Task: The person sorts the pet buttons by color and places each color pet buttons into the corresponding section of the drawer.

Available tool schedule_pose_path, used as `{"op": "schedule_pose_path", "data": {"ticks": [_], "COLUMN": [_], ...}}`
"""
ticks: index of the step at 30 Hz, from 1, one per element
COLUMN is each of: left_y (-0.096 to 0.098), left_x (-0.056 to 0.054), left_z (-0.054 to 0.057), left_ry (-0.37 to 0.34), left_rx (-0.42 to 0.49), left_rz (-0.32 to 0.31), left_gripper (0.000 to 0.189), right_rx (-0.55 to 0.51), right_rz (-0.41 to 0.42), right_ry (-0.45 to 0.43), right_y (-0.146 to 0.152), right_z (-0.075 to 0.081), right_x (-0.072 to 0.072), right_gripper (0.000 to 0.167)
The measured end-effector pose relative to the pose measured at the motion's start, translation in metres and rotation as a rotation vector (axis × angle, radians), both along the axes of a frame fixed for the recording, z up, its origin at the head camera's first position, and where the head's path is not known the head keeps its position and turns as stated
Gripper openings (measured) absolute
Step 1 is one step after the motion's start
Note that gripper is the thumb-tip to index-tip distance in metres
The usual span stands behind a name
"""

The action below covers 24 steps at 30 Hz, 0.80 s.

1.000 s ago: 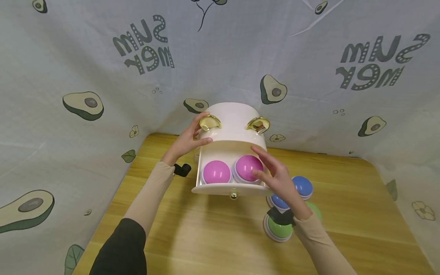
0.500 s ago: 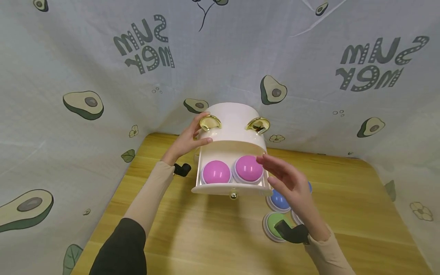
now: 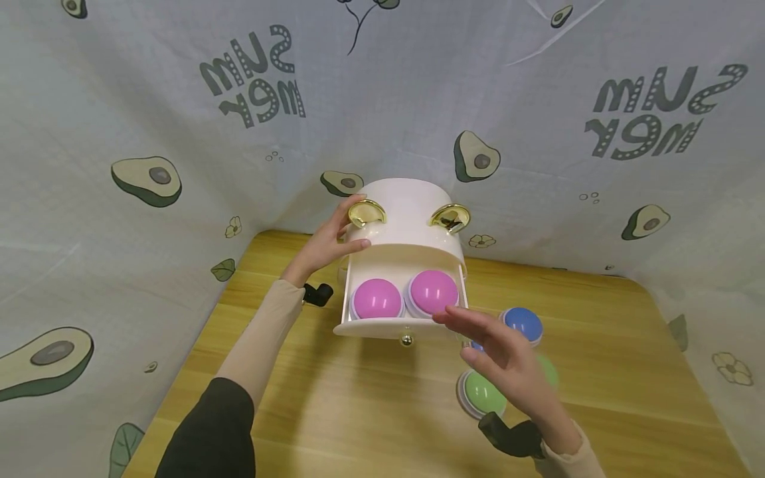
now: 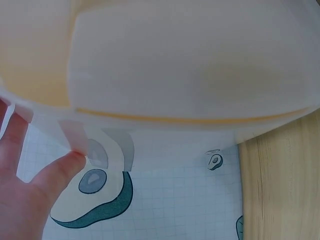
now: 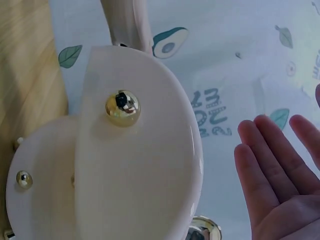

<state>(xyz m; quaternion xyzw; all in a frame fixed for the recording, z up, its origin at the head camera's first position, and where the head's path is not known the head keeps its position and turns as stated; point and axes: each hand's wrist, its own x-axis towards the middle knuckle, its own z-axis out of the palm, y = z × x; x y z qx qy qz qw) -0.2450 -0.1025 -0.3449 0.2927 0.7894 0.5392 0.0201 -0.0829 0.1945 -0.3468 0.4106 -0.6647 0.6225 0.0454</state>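
A white drawer box with two gold ear-shaped pieces stands at the table's back. Its drawer is pulled out, with a gold knob on the front. Inside lie two round pieces with pink domes, one on the left and one on the right. My left hand holds the box's left side, thumb at the front, the other fingers beside the gold ear. My right hand hovers over the drawer's front right corner, fingers extended and holding nothing; the right wrist view shows it apart from the drawer front.
Right of the drawer, on the wooden table, are a blue-domed piece and a green-domed piece. Another blue and another green piece are partly hidden by my right hand. A fabric sheet printed with avocados hangs behind the table.
My right hand has drawn back from the right pink piece, moving down and to the right in the head view. My left hand, the box and the drawer have stayed put.
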Motion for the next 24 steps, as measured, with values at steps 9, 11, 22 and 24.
{"op": "schedule_pose_path", "data": {"ticks": [9, 11, 22, 24], "left_y": [0.001, 0.001, 0.001, 0.001], "left_x": [0.000, 0.001, 0.002, 0.002], "left_z": [0.001, 0.001, 0.001, 0.002], "left_ry": [0.004, 0.005, 0.007, 0.006], "left_rx": [0.015, 0.019, 0.022, 0.023], "left_rz": [-0.009, -0.010, -0.009, -0.009], "left_gripper": [0.075, 0.076, 0.076, 0.075], "right_rx": [0.191, 0.224, 0.246, 0.250], "right_rz": [0.126, 0.125, 0.110, 0.109], "right_ry": [-0.062, -0.106, -0.239, -0.244], "right_y": [-0.006, -0.008, -0.015, -0.016], "right_z": [-0.015, -0.019, -0.043, -0.046], "right_x": [0.006, 0.006, 0.001, 0.000], "right_gripper": [0.047, 0.046, 0.040, 0.040]}}
